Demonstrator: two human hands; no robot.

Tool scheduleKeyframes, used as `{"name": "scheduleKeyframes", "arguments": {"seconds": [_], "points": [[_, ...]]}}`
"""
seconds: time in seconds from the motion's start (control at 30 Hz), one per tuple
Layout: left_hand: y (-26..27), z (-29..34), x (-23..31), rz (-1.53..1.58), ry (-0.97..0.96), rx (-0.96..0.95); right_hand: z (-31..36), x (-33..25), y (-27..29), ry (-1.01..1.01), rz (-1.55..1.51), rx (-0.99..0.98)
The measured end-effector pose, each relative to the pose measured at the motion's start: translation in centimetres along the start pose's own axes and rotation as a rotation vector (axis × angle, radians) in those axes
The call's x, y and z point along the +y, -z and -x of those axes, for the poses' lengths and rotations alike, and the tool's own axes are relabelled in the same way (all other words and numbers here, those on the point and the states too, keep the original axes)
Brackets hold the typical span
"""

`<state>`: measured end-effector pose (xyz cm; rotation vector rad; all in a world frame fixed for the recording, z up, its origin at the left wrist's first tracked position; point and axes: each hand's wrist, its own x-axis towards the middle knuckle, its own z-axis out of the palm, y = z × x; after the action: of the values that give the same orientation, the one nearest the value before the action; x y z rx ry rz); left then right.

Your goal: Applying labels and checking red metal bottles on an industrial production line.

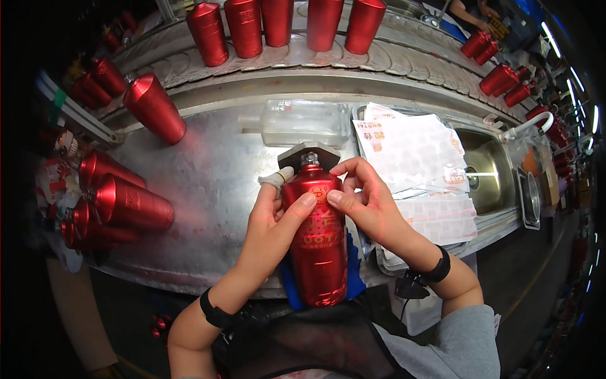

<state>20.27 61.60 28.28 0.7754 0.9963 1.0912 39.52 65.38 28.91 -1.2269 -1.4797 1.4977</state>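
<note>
Judging by the bottle itself, the marking work is well along: the metallic red bottle (pixel 320 262) carries gold lettering down its front, and a round gold emblem (pixel 317 192) sits near its shoulder. Both thumbs are on that emblem, so this spot seems unfinished; whether it lies flat cannot be told. Other red bottles stand or lean on the counter (pixel 218 218) at 9 o'clock (pixel 136 201) and 10 o'clock (pixel 154 108); how much they still need is unclear. Printed paper sheets (pixel 413 155) are spread at 2 o'clock, and a clear glass bottle (pixel 306 123) lies at 12.

The red bottle lies directly between the hands, neck toward 12 o'clock before a dark angular support (pixel 295 151), base toward 6, over blue cloth (pixel 353 271). The left grip (pixel 273 211) is closed about its 9 o'clock side, thumb on the front, a pale finger cover (pixel 276 176) by the shoulder. The right grip (pixel 366 199) is looser, at 3 o'clock: thumb against the emblem's edge, index finger arched to the shoulder, lightly pinching the bottle.
</note>
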Motion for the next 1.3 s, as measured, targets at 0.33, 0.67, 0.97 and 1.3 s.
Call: {"name": "scheduleKeyframes", "arguments": {"seconds": [0.33,0.67,0.97,1.3], "points": [[-0.8,-0.4,-1.3,-0.043,-0.087,0.067,-0.3,-0.1,0.1,0.032,0.184,0.023],[-0.7,-0.6,-0.9,-0.007,-0.094,0.044,-0.4,-0.1,0.1,0.023,0.203,0.034],[-0.7,-0.7,-1.1,0.001,-0.086,0.032,0.0,-0.7,-0.3,0.052,0.290,0.089],[-0.4,-0.6,-0.9,0.072,-0.034,0.021,-0.6,0.2,0.5,0.003,0.082,0.009]]}}
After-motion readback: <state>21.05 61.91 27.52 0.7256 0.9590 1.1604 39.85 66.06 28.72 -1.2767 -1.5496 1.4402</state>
